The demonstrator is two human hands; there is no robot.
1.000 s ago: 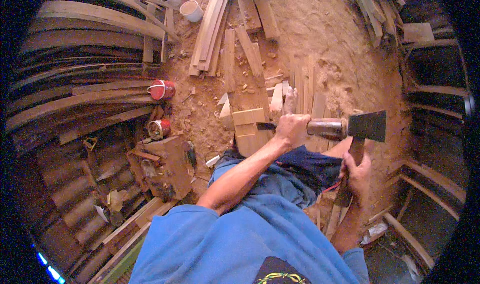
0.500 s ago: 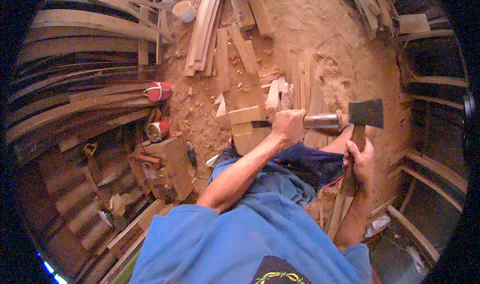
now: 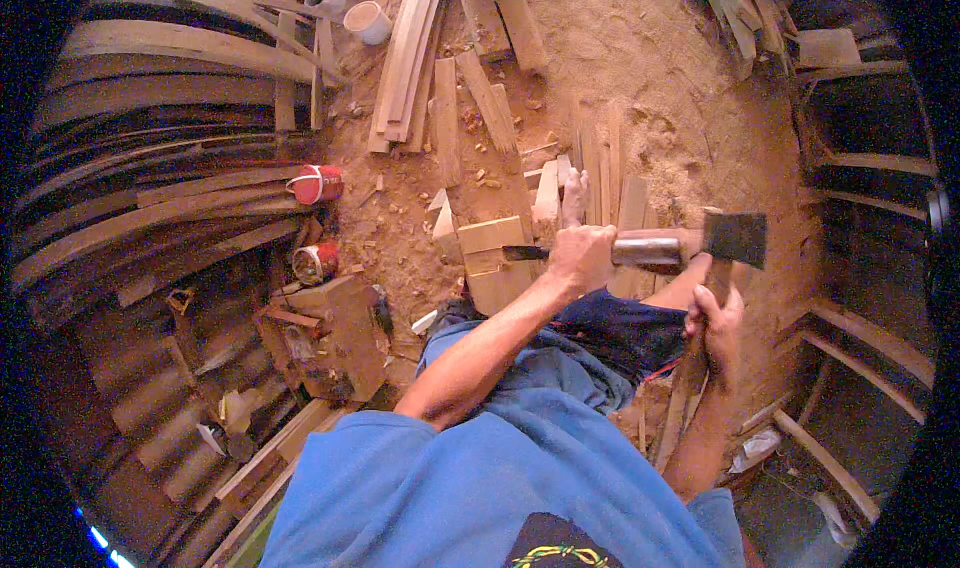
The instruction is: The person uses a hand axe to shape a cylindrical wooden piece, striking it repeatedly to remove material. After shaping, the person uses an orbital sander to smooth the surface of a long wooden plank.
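Note:
My left hand (image 3: 581,258) is closed around the handle of a hatchet (image 3: 735,238), which lies level across my front. Its dark head sits at the right, against the top of a narrow wooden slat (image 3: 683,398). My right hand (image 3: 716,320) grips that slat just below the hatchet head and holds it upright beside my knee. Dark blue shorts (image 3: 620,333) and my blue shirt (image 3: 480,488) fill the lower middle.
Pale wooden blocks (image 3: 495,263) and short slats (image 3: 600,163) lie on the sawdust-covered ground (image 3: 650,68) ahead. Two red cups (image 3: 318,183) (image 3: 315,263) and a white cup (image 3: 368,23) stand to the left. Curved boards (image 3: 150,168) line the left side, and a plank stack (image 3: 405,58) lies farther ahead.
The hatchet rose a little, then came back down slightly at the top of the slat. Both hands kept their grips.

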